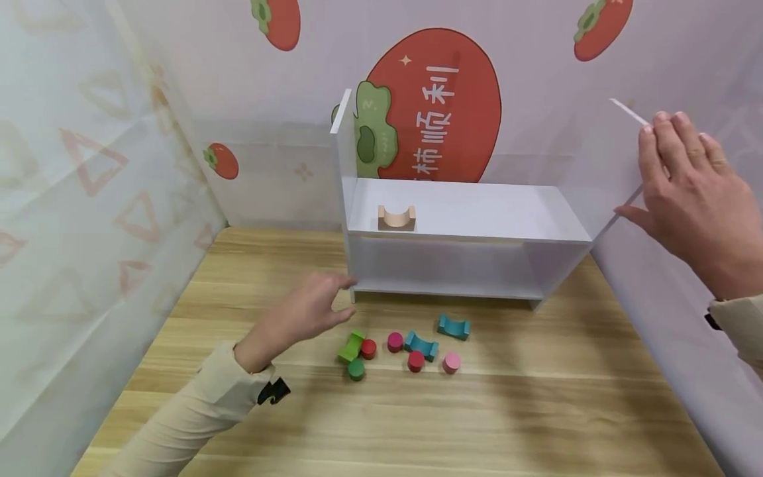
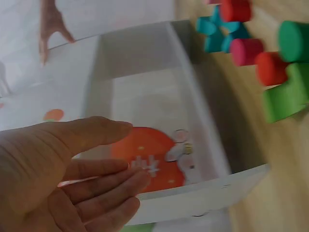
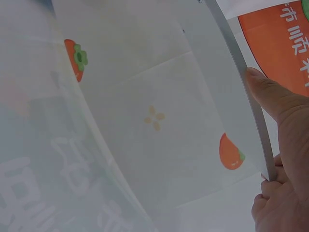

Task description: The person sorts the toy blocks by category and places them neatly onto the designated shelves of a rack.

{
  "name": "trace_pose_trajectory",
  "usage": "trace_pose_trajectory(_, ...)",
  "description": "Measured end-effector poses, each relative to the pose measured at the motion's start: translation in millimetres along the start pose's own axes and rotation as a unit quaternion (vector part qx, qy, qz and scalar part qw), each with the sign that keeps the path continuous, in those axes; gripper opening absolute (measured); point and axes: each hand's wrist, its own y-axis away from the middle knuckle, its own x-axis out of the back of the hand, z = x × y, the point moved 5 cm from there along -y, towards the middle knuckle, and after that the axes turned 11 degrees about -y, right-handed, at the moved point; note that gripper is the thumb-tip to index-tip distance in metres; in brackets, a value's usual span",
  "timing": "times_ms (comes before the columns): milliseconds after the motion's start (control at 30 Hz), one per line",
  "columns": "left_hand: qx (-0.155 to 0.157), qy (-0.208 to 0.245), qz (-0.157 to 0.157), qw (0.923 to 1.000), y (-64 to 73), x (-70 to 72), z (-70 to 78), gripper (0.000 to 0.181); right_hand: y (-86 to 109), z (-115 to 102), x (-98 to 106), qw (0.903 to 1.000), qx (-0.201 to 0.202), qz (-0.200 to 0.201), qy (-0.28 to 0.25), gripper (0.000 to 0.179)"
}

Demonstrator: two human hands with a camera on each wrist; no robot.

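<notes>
My right hand (image 1: 694, 185) grips the upright right-hand side panel of the white shelf (image 1: 477, 209); the right wrist view shows the thumb (image 3: 270, 92) against the panel's edge (image 3: 248, 96). My left hand (image 1: 301, 315) hovers beside the shelf's left panel, thumb and fingers apart with nothing between them. On the upper board sits a plain wooden block (image 1: 396, 226) with a curved notch facing up. In front lie two blue notched blocks (image 1: 454, 328) (image 1: 422, 346), a green notched block (image 1: 352, 347) and several small cylinders, among them a dark green one (image 1: 356, 370).
Red and pink cylinders (image 1: 452, 362) lie on the wood-grain tabletop (image 1: 381, 424) near the notched blocks. A white backdrop printed with persimmons (image 1: 441, 99) stands behind the shelf. Pale sheets (image 1: 77, 199) border the table on both sides.
</notes>
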Motion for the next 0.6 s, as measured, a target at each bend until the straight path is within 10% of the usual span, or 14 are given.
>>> trace_pose_trajectory(300, 0.101, 0.012, -0.036, 0.9942, 31.4, -63.5, -17.4, 0.034, -0.3, 0, 0, 1.0000, -0.006, -0.005, 0.005, 0.122)
trace_pose_trajectory(600, 0.144, 0.042, -0.063, 0.9867, 46.0, -92.3, -20.4, 0.040, -0.2, -1, -2, 0.9996, -0.016, 0.010, -0.021, 0.117)
